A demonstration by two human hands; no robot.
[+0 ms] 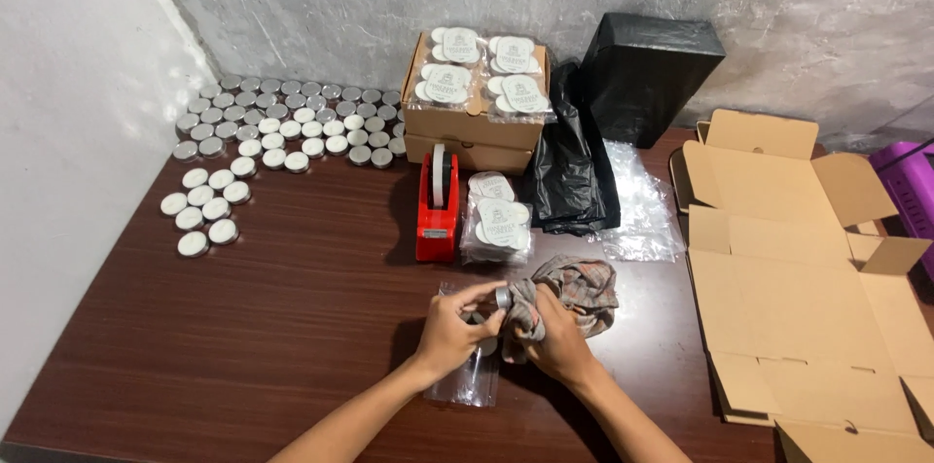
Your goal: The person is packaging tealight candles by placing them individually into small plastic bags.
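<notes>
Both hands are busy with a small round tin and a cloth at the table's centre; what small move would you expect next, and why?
Probably a slight turn of the small round silver tin against the checked grey cloth. The left hand pinches the tin while the right hand presses the cloth to it, over a clear plastic bag, so wiping looks unfinished.

Both bare forearms reach in from below, converging mid-frame; left hand (pixel 455 327) fingers curled, thumb up, right hand (pixel 556 338) fisted, knuckles up, hands nearly touching.
</notes>
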